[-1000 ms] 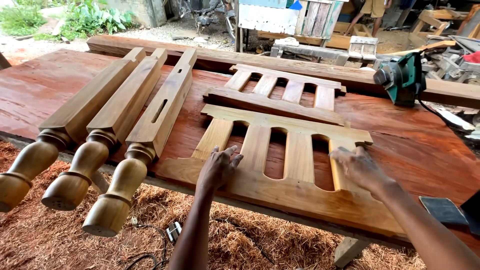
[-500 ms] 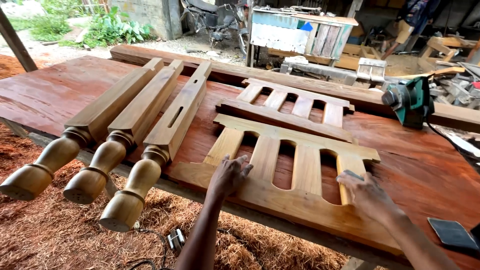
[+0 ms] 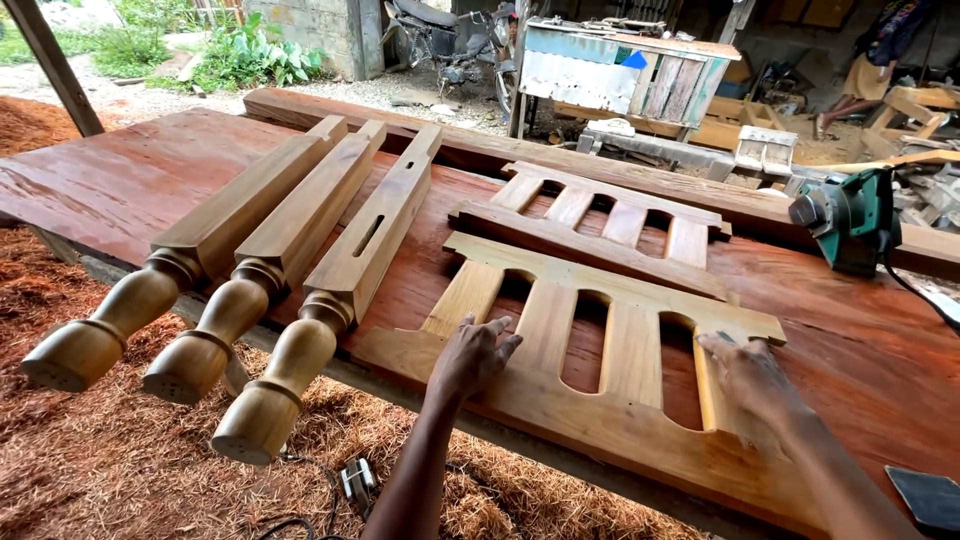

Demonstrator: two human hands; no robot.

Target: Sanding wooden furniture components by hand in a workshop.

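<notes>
A slatted wooden panel [image 3: 600, 390] of pale timber lies flat on a wide reddish slab table [image 3: 180, 170]. My left hand [image 3: 470, 355] rests palm down with fingers spread on the panel's near rail, beside its left slat. My right hand [image 3: 745, 375] presses on the panel's right end slat; a small flat piece may be under its fingers, too hidden to tell. A second, smaller slatted panel [image 3: 600, 225] lies just behind the first.
Three turned wooden legs [image 3: 300, 270] lie side by side on the left, their rounded feet overhanging the near edge. A green power sander [image 3: 850, 215] sits at the far right with its cord. A dark flat pad [image 3: 930, 495] lies at bottom right. Wood shavings [image 3: 90, 470] cover the ground.
The camera has moved closer and to the right. My left hand has stayed on the near rail, while my right hand has shifted slightly along the right end slat.
</notes>
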